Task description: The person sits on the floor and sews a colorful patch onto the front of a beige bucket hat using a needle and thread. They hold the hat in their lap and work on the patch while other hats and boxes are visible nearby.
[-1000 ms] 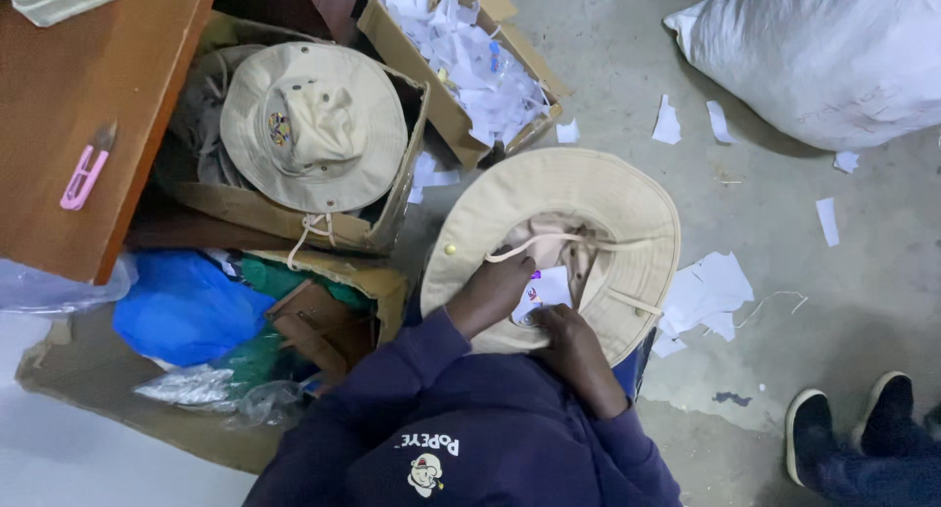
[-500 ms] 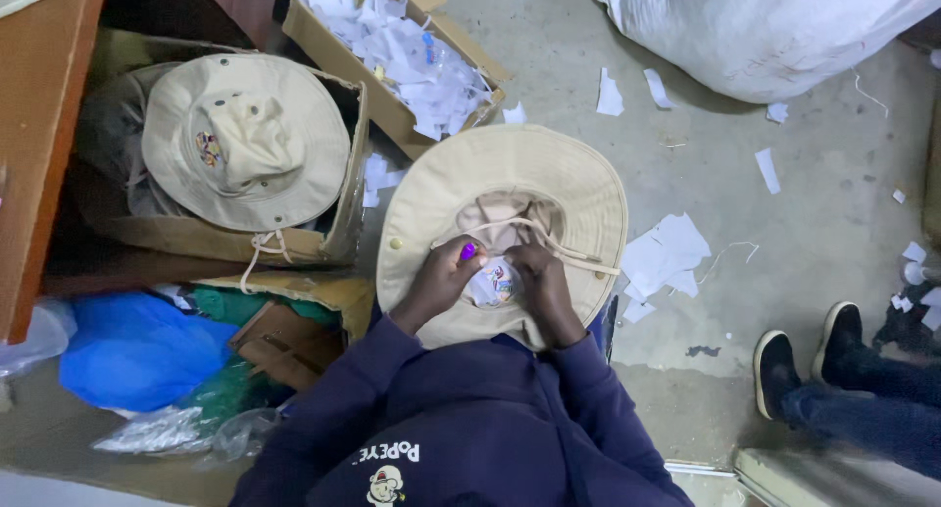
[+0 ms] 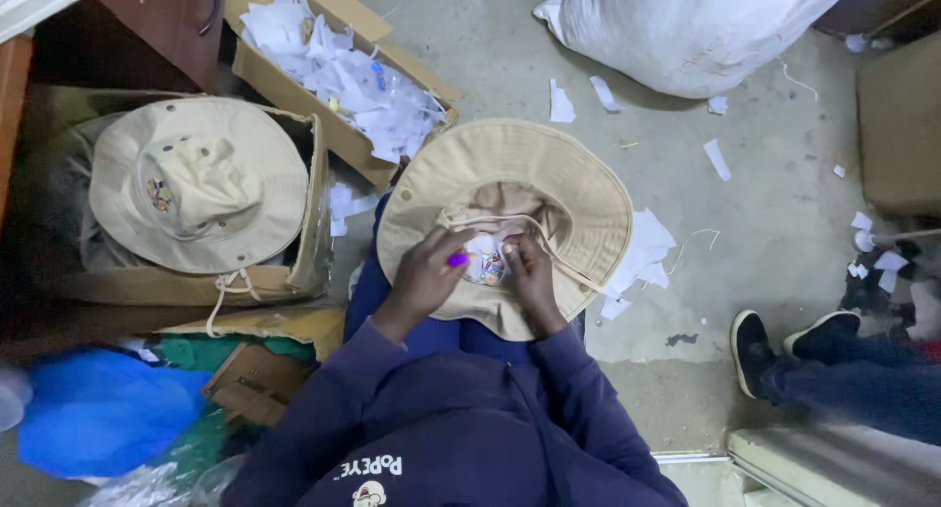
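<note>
A beige wide-brimmed hat [image 3: 578, 189] lies upside down on my lap, its drawstring looped across the crown opening. My left hand [image 3: 426, 272] rests on the near brim and pinches a small purple tool [image 3: 458, 259]. My right hand [image 3: 527, 267] grips a small white tag with coloured print [image 3: 485, 262] inside the hat's crown. Both hands meet at the tag.
A cardboard box [image 3: 314, 228] at the left holds another beige hat [image 3: 196, 184]. A second box [image 3: 284, 76] behind it is full of white paper scraps. A large white sack [image 3: 686, 27] lies at the far right. Another person's shoes [image 3: 784, 340] are at right. A blue bag [image 3: 98, 409] lies at lower left.
The view has shifted so the hat sits more central. My hands have closed in together on the tag inside the crown, and the purple tool now shows in my left hand.
</note>
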